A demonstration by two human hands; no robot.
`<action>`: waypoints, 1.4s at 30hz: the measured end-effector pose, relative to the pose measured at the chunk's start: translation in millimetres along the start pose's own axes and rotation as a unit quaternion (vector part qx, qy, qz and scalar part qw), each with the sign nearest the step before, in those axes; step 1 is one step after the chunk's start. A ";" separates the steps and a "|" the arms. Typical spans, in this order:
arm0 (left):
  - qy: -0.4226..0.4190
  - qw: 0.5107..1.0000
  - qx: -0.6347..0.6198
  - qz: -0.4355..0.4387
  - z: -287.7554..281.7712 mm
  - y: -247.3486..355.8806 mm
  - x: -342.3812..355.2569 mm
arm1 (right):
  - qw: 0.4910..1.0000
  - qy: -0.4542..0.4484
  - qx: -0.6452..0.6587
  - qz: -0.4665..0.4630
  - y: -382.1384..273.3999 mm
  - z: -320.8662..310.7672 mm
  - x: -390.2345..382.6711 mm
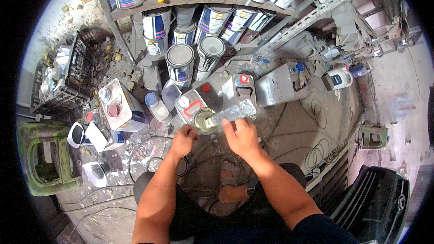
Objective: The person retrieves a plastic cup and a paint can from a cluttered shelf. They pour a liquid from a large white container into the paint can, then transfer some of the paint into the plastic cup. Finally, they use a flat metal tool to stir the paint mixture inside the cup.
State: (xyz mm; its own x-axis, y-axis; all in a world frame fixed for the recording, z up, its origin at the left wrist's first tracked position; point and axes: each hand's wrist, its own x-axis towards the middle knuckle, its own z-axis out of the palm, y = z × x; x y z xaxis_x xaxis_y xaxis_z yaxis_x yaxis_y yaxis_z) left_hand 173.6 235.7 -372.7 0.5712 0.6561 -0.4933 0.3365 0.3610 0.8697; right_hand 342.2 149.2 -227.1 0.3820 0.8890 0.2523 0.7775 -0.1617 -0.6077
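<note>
My left hand (184, 140) is closed at the near left edge of a small open tin can (202, 125); its exact grip is partly hidden. Inside the can is a pale yellowish liquid. My right hand (242, 137) grips a flat, paint-spattered mixing stick (234, 112), held slantwise with its left end over the can's mouth. Pale stuff coats that end. Just behind the can stands a jerry can with a red handle (193, 107) and a white cap. A jug with a blue cap (158, 107) is to its left.
Paint cans (180, 58) stand under and on a metal shelf (199, 1). A large grey jerry can (281, 85) is at right, a square tin (121, 104) at left. A green stool (47, 157), a black crate (64, 74), floor cables (320, 153) and a car grille (368, 201) surround me.
</note>
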 end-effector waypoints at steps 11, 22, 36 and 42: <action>0.012 1.000 0.025 0.013 -1.8 0.6 -3.8 | 0.998 0.022 0.039 -0.049 -24.5 -32.4 15.2; 0.024 1.000 0.008 0.013 -0.1 5.5 -4.8 | 0.998 0.001 0.056 0.009 -21.8 -9.4 -2.0; 0.026 0.999 0.017 0.019 2.2 6.2 -4.0 | 1.000 -0.011 -0.010 -0.018 1.8 -3.6 1.5; 0.031 0.999 0.001 0.008 0.9 6.4 -6.0 | 0.999 0.023 0.037 -0.014 -19.2 -7.0 -1.3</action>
State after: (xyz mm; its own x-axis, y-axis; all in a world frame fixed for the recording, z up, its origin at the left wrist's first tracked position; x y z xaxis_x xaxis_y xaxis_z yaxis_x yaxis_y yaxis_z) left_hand 172.9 233.5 -364.2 0.5289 0.7014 -0.4779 0.3294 0.3492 0.8772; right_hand 330.3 148.2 -210.5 0.3841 0.8722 0.3027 0.7496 -0.1033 -0.6537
